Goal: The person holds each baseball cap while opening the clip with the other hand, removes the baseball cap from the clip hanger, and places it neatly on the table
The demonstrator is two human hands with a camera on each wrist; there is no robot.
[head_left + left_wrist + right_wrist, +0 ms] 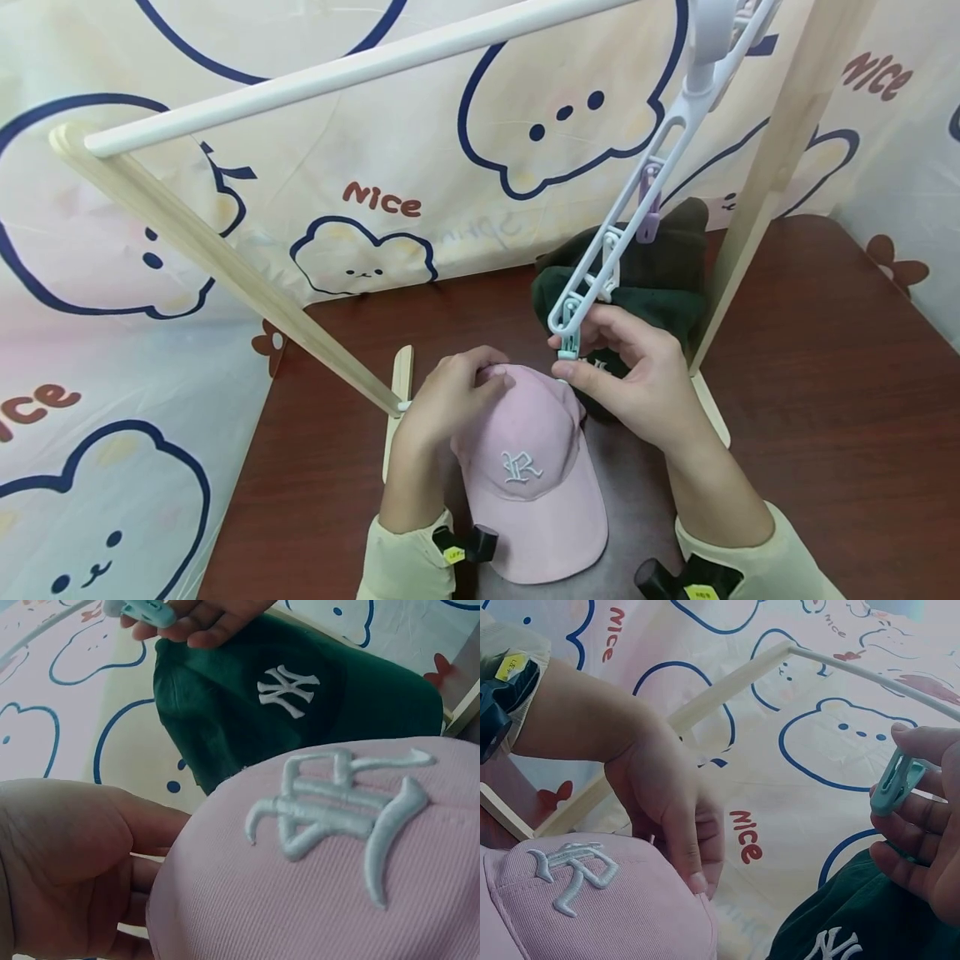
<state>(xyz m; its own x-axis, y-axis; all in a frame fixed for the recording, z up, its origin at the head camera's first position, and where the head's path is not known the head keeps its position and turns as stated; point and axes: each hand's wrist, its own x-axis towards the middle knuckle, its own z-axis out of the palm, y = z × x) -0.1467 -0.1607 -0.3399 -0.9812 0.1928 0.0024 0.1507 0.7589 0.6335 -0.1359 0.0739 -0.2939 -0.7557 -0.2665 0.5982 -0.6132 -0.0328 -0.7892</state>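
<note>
A pink cap (pixel 528 467) with a white embroidered letter hangs upright, brim toward me. My left hand (pixel 450 396) pinches the top edge of its crown, thumb in front, as the right wrist view also shows. With thumb and fingers my right hand (pixel 648 383) pinches a teal clip (pixel 892 784) at the near end of a white clip hanger (pixel 637 196). Clip and pink cap stand close together but apart. Behind them is a green cap (pixel 225 705) with white letters, and a dark brown cap (pixel 671 237) beyond it.
The hanger slopes down from a white rod (pixel 360 68) between wooden posts (pixel 232 275). A white clip (pixel 610 258) and a purple clip (pixel 648 208) hang further along it. A brown tabletop (pixel 832 400) lies below; a cartoon-print sheet (pixel 262 192) stands behind.
</note>
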